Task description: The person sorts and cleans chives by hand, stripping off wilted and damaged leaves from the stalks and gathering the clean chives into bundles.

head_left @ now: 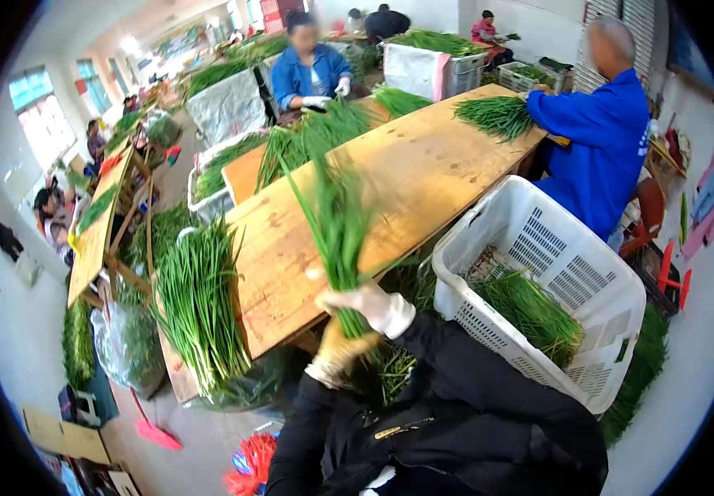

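A bunch of long green stalks [340,227] stands upright over the table edge, its leafy top blurred. Gloved in white, my right hand [371,306] is wrapped round the bunch. My left hand [338,351], in a yellowish glove, is closed at the lower end of the same stalks, just below the right. To the left, a large pile of green stalks [202,306] lies on the end of the wooden table [283,273], pale ends toward me.
A white crate [613,289] holding loose greens stands at my right. Across the table are a person in blue denim [307,74] and, at right, a person in a blue jacket [597,132]. A red scoop [157,434] and red ties [254,463] are low at left.
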The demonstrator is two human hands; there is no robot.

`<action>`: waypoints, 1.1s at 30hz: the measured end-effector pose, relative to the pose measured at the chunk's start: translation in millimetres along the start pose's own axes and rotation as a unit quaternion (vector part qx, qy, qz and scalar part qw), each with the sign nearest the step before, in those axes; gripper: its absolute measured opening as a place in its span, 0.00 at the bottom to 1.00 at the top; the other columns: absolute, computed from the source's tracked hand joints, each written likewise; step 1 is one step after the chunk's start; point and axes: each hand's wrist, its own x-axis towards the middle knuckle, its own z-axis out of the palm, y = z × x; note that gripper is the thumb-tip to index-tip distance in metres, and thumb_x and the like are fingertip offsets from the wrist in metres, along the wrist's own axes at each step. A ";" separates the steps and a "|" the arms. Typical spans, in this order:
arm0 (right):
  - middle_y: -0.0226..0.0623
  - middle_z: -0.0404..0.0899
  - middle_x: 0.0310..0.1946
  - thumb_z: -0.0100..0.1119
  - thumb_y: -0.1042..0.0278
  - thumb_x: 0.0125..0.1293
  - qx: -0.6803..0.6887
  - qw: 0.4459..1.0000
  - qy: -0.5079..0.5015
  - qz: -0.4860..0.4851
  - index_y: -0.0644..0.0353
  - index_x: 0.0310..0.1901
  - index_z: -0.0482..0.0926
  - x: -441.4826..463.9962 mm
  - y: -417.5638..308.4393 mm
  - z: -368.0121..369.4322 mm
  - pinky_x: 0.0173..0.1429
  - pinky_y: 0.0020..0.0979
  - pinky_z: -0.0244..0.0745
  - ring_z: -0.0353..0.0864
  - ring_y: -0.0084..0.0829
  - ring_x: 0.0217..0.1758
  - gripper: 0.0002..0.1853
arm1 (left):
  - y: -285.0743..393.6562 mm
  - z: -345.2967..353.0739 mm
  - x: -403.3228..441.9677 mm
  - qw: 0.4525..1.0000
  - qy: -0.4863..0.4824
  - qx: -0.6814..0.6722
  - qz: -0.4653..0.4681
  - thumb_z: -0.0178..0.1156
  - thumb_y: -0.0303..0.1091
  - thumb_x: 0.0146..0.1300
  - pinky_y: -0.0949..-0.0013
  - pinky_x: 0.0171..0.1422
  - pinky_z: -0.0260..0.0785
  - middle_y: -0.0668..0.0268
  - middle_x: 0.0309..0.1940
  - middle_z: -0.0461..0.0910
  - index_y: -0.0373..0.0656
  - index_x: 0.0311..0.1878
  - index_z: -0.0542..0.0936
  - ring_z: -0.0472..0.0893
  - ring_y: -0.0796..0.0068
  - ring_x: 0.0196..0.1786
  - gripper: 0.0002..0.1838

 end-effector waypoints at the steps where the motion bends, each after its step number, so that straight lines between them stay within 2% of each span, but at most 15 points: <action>1: 0.36 0.75 0.38 0.60 0.68 0.53 -0.028 0.998 0.010 -0.050 0.61 0.53 0.68 16.9 -23.6 9.9 0.41 0.27 0.70 0.72 0.21 0.36 0.25 | 15.6 -8.2 17.9 0.994 0.069 0.025 0.084 0.72 0.32 0.38 0.70 0.51 0.66 0.62 0.45 0.71 0.37 0.55 0.63 0.72 0.72 0.45 0.39; 4: 0.34 0.74 0.40 0.61 0.69 0.52 -0.050 0.988 0.029 -0.143 0.63 0.44 0.73 74.1 -64.3 26.7 0.45 0.29 0.70 0.72 0.22 0.41 0.17 | 79.8 -32.4 54.4 0.940 0.178 0.156 0.246 0.75 0.32 0.32 0.70 0.58 0.63 0.61 0.55 0.63 0.41 0.62 0.53 0.65 0.70 0.55 0.52; 8: 0.32 0.77 0.36 0.64 0.71 0.51 -0.079 0.979 0.041 -0.184 0.62 0.46 0.71 109.0 -62.8 32.8 0.45 0.26 0.70 0.74 0.23 0.39 0.20 | 95.1 -68.0 87.3 0.942 0.083 0.121 0.301 0.69 0.31 0.44 0.66 0.62 0.60 0.61 0.57 0.62 0.41 0.62 0.53 0.64 0.68 0.58 0.44; 10: 0.37 0.75 0.42 0.67 0.69 0.48 -0.104 0.980 0.057 -0.162 0.62 0.49 0.69 112.4 -41.5 25.6 0.51 0.31 0.68 0.73 0.28 0.45 0.26 | 70.1 -93.3 106.7 0.942 0.059 -0.297 0.143 0.49 0.51 0.61 0.59 0.64 0.56 0.57 0.60 0.58 0.39 0.63 0.52 0.62 0.65 0.61 0.35; 12: 0.41 0.72 0.47 0.71 0.65 0.43 -0.097 0.989 0.042 -0.107 0.61 0.51 0.67 118.1 -0.7 9.0 0.56 0.36 0.64 0.70 0.34 0.51 0.32 | 29.3 -110.6 108.1 0.960 0.117 -0.204 0.155 0.42 0.56 0.62 0.57 0.65 0.55 0.54 0.60 0.57 0.38 0.64 0.52 0.61 0.64 0.61 0.36; 13: 0.42 0.71 0.48 0.71 0.63 0.42 -0.232 0.965 0.022 -0.120 0.60 0.52 0.66 117.1 4.7 5.0 0.58 0.37 0.63 0.68 0.37 0.53 0.34 | 30.3 -108.8 105.3 0.961 0.110 -0.199 0.156 0.42 0.56 0.62 0.57 0.65 0.55 0.54 0.60 0.57 0.38 0.64 0.52 0.61 0.64 0.61 0.36; 15: 0.43 0.68 0.51 0.71 0.56 0.40 -0.526 0.838 0.013 -0.147 0.57 0.56 0.63 91.6 -13.2 8.0 0.61 0.42 0.58 0.63 0.41 0.57 0.40 | 32.2 -99.7 94.4 0.966 0.142 -0.069 0.207 0.49 0.45 0.60 0.64 0.54 0.61 0.58 0.50 0.65 0.37 0.56 0.60 0.67 0.68 0.50 0.27; 18: 0.45 0.56 0.61 0.70 0.54 0.38 -0.540 0.836 -0.023 -0.094 0.55 0.64 0.50 88.9 9.6 -27.3 0.66 0.47 0.47 0.54 0.43 0.64 0.51 | 47.1 -75.5 71.3 0.935 0.186 0.125 0.276 0.59 0.29 0.56 0.75 0.37 0.71 0.64 0.35 0.77 0.36 0.45 0.74 0.76 0.75 0.33 0.14; 20: 0.46 0.54 0.62 0.71 0.58 0.38 -0.551 0.833 -0.046 0.029 0.58 0.65 0.45 75.5 36.8 -44.2 0.68 0.42 0.47 0.52 0.45 0.66 0.55 | 68.0 -55.4 57.8 0.956 0.201 0.053 0.207 0.63 0.22 0.50 0.77 0.44 0.66 0.70 0.37 0.75 0.36 0.51 0.71 0.73 0.80 0.39 0.22; 21: 0.48 0.57 0.60 0.71 0.62 0.37 -0.534 0.826 -0.062 -0.170 0.58 0.64 0.49 89.7 85.6 -69.8 0.67 0.36 0.51 0.55 0.43 0.64 0.52 | 62.1 -59.2 65.4 0.950 0.206 0.048 0.231 0.63 0.21 0.49 0.77 0.42 0.67 0.69 0.35 0.75 0.37 0.55 0.67 0.73 0.80 0.36 0.27; 22: 0.48 0.66 0.53 0.68 0.66 0.40 -0.510 0.831 -0.034 -0.218 0.61 0.58 0.59 80.0 74.3 -54.2 0.60 0.33 0.60 0.65 0.40 0.57 0.41 | 55.1 -63.8 72.2 0.943 0.210 0.042 0.254 0.63 0.21 0.48 0.76 0.40 0.67 0.68 0.33 0.75 0.38 0.59 0.63 0.74 0.80 0.33 0.32; 24: 0.44 0.74 0.41 0.63 0.70 0.44 -0.330 0.915 0.054 -0.224 0.62 0.48 0.68 98.5 107.1 -43.9 0.51 0.33 0.67 0.73 0.37 0.47 0.26 | 55.2 -55.2 74.5 0.946 0.216 0.019 0.243 0.65 0.26 0.49 0.75 0.45 0.64 0.70 0.32 0.75 0.38 0.58 0.64 0.73 0.81 0.35 0.32; 29: 0.51 0.76 0.32 0.53 0.73 0.51 -0.313 0.895 0.111 -0.298 0.62 0.42 0.72 115.3 100.0 -27.0 0.41 0.33 0.70 0.77 0.42 0.36 0.14 | 90.4 -37.2 67.6 0.928 0.232 0.072 0.283 0.64 0.27 0.49 0.73 0.46 0.66 0.67 0.35 0.77 0.37 0.46 0.75 0.75 0.78 0.36 0.19; 32: 0.47 0.77 0.34 0.53 0.71 0.53 -0.345 0.936 0.056 -0.031 0.63 0.40 0.74 121.0 137.9 -55.2 0.42 0.33 0.69 0.77 0.37 0.36 0.12 | 77.3 -57.3 73.9 0.919 0.272 0.118 0.260 0.67 0.28 0.48 0.70 0.45 0.68 0.67 0.39 0.75 0.37 0.46 0.74 0.73 0.75 0.38 0.20; 33: 0.45 0.77 0.34 0.54 0.70 0.53 -0.376 0.923 0.077 -0.036 0.62 0.40 0.74 114.2 128.3 -49.1 0.43 0.33 0.68 0.76 0.37 0.37 0.12 | 76.3 -62.5 74.3 0.913 0.269 0.111 0.286 0.66 0.27 0.47 0.70 0.45 0.68 0.67 0.39 0.75 0.36 0.47 0.74 0.73 0.75 0.38 0.21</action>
